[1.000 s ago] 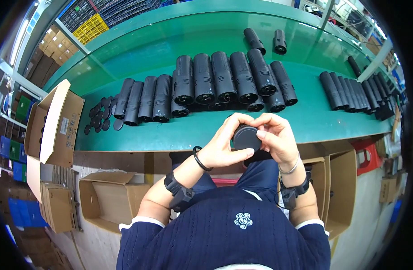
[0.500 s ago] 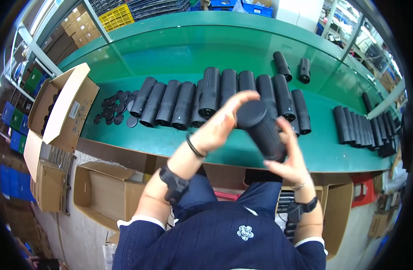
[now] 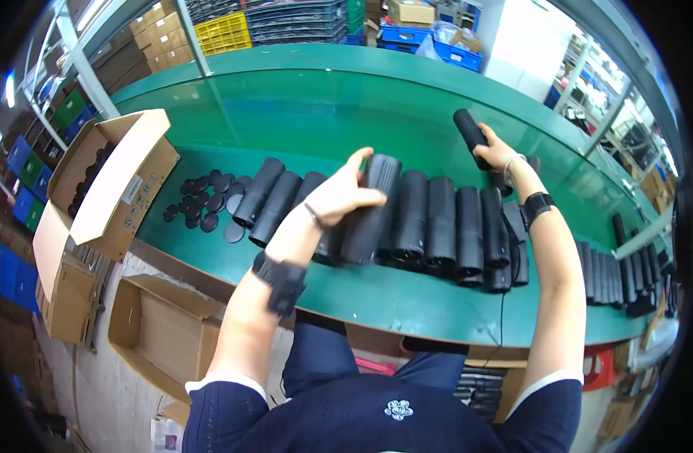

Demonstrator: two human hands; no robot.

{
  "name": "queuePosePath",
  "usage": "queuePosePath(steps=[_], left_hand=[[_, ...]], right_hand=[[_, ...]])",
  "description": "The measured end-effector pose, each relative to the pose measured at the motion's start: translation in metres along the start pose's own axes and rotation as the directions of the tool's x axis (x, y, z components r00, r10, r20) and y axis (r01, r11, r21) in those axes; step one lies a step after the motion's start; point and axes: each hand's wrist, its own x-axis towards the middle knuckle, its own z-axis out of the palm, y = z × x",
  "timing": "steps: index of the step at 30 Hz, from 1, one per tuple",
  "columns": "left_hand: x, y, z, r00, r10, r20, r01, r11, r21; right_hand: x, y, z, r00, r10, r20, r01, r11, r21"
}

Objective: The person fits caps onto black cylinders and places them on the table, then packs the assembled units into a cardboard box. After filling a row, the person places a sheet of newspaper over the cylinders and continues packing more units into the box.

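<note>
My left hand (image 3: 337,195) is closed around a large ribbed black cylinder (image 3: 375,204), which is tilted over the row on the green bench. Its lower end is blurred. Farther back and to the right, my right hand (image 3: 501,153) grips a slimmer black cylinder (image 3: 469,128), held slanted above the bench. Several similar large black cylinders (image 3: 441,219) lie side by side between and below my hands, some stacked on others. My left forearm and hand hide part of the row. Behind my right wrist, another dark cylinder (image 3: 534,163) is partly hidden.
Loose black discs (image 3: 210,200) lie at the bench's left, beside an open carton (image 3: 139,192) of dark parts. More black cylinders (image 3: 633,275) line the right end. An open cardboard box (image 3: 158,325) sits below the bench's front edge. A thin cable (image 3: 502,317) hangs over that edge.
My hands have separated. The large cylinder moved left to the row in my left hand. My right hand let go of it, reached far right and took the slimmer cylinder.
</note>
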Motion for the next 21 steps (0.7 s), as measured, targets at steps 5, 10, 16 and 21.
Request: queuePosePath(steps=[5, 10, 16, 21], left_hand=[[-0.088, 0.029, -0.004, 0.991, 0.106, 0.079, -0.092, 0.982, -0.164], [-0.129, 0.010, -0.008, 0.970, 0.240, 0.046, -0.240, 0.971, 0.001], [-0.159, 0.006, -0.001, 0.974, 0.219, 0.063, -0.221, 0.974, 0.044], [-0.181, 0.001, 0.012, 0.953, 0.291, 0.081, -0.300, 0.877, 0.375]], right_hand=[[0.063, 0.042, 0.046, 0.985, -0.145, 0.096, 0.171, 0.915, -0.367], [0.064, 0.021, 0.045, 0.918, -0.114, 0.380, 0.296, 0.834, -0.466], [-0.073, -0.139, 0.024, 0.829, -0.446, 0.338, 0.431, 0.894, 0.123], [-0.224, -0.196, 0.090, 0.687, -0.494, 0.533, 0.160, 0.818, 0.552]])
